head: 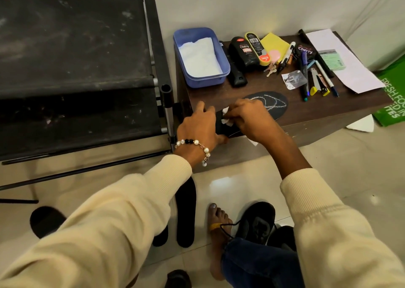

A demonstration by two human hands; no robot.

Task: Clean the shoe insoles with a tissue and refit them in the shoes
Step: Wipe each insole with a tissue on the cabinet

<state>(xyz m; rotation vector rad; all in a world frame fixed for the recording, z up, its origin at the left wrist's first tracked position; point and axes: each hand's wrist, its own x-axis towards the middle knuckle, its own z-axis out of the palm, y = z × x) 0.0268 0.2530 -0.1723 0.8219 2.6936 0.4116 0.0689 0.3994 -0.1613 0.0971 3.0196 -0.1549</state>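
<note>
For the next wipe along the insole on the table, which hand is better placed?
Right. The right hand already pinches the tissue on the insole, with the unwiped toe end just beyond it. The left hand grips the heel end, holding it steady.

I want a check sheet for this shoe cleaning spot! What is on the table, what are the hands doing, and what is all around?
Surface: dark wooden table, crowded along the back.
Job's things: black insole lying on the table; white tissue on it; more tissue in the blue tub; two more insoles on the floor; black shoe by a bare foot.
Clutter: polish bottles, yellow cloth, keys, pens, white paper.
Grippers: left hand holds the insole's near end; right hand grips the tissue.
Cables: nothing seen.
Surroundings: black fabric rack on the left, green bag on the right, tiled floor.
</note>
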